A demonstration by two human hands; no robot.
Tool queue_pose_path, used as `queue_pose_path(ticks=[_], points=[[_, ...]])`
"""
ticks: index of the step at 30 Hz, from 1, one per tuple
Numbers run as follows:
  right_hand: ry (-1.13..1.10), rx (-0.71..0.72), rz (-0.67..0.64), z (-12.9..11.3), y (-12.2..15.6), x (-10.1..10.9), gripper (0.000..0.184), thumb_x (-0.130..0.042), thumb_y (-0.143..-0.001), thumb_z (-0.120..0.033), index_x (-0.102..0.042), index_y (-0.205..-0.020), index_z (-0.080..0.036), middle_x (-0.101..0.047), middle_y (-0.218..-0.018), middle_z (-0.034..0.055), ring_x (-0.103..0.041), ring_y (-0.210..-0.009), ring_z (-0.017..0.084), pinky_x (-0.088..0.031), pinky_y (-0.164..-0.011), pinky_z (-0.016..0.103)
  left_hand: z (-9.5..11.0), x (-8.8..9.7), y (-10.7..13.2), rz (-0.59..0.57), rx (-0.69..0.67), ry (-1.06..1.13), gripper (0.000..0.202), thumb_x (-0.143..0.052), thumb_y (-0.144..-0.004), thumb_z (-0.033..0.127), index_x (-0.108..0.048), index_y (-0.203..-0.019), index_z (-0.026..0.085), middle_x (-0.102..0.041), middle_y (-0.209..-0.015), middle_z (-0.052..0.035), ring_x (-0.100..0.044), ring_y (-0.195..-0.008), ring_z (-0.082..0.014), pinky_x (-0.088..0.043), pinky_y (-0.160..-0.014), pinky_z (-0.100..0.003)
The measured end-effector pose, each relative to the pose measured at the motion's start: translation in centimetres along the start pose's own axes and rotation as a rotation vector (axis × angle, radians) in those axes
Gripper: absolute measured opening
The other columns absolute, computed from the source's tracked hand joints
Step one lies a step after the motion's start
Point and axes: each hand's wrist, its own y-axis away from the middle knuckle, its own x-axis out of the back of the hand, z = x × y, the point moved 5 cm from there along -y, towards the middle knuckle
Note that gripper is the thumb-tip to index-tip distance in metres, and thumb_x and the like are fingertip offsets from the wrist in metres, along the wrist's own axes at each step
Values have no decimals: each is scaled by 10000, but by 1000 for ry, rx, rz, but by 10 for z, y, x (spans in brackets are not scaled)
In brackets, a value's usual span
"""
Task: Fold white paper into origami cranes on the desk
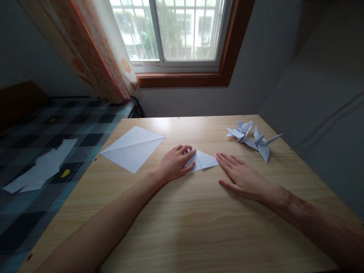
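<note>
Folded white triangular paper [207, 160]: on pale wooden surface [182, 227], long axis left-to-right between hands.
Left hand [176, 163]: fingers half-curled over its left end, grip unclear.
Right hand [241, 175]: fingers flat, empty, at its right tip.

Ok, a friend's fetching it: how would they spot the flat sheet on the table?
Find the table by the window. The sheet lies near the far left corner, beside the left hand. Unlike the folded paper, it lies open, creased corner to corner.
</note>
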Motion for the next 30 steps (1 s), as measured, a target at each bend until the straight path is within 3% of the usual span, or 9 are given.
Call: queue_pose_path(ticks=[9,12,15,18,21,25,27,30], points=[[-53,-41,25,19,38,1,835,-532,-1141,-504,-105,-1824,-284,-296,-1839,104,-352,-1691,354,-367,-1361,589,-1,-1,0,24,7,32,503,-558,-1095,459,-642,-1518,201,-664,-1458,-158,-639,-1237,-334,-552,-1086,-501],[-101,-61,74,19,42,1,792,-533,-1136,-454,-178,-1820,-275,-343,-1824,118,-386,-1676,361,-392,-1344,606,-2,-2,0,30,6,36,499,-559,-1093,459,-641,-1519,213,-662,-1461,-153,-636,-1239,-332,-548,-1087,-499],[-177,-99,158,19,39,5,699,-541,-1130,-419,-342,-1778,-250,-456,-1772,143,-470,-1628,363,-417,-1325,609,-2,-2,0,32,1,38,496,-555,-1095,463,-635,-1519,219,-663,-1461,-148,-636,-1240,-327,-548,-1085,-497],[-284,-139,233,20,28,12,517,-558,-1125,-409,-572,-1616,-245,-626,-1635,140,-581,-1525,351,-465,-1282,573,-1,-1,0,40,0,41,485,-564,-1088,453,-632,-1504,213,-667,-1462,-149,-632,-1256,-332,-543,-1095,-508],[-392,-229,304,22,5,15,360,-615,-1088,-426,-710,-1384,-243,-755,-1397,135,-693,-1312,346,-549,-1139,530,-1,0,0,50,13,52,425,-598,-1066,437,-664,-1414,200,-679,-1442,-148,-632,-1279,-338,-539,-1106,-518],[-384,-418,300,24,-31,10,308,-762,-952,-511,-752,-1032,-214,-773,-1017,103,-701,-962,316,-533,-840,442,-1,2,1,96,29,40,306,-654,-1030,427,-704,-1241,211,-713,-1365,-128,-662,-1215,-319,-544,-1082,-499],[-405,-419,241,20,-48,8,262,-783,-899,-467,-743,-968,-218,-771,-990,82,-690,-944,296,-496,-818,406,0,3,2,120,24,18,272,-666,-1017,413,-710,-1190,207,-725,-1334,-122,-670,-1179,-311,-540,-1077,-489],[-489,-416,114,17,-66,12,175,-705,-928,-385,-748,-961,-219,-790,-995,66,-699,-931,276,-480,-796,370,1,2,2,128,14,-11,218,-652,-1015,374,-712,-1138,204,-741,-1288,-111,-679,-1132,-298,-536,-1055,-470]])
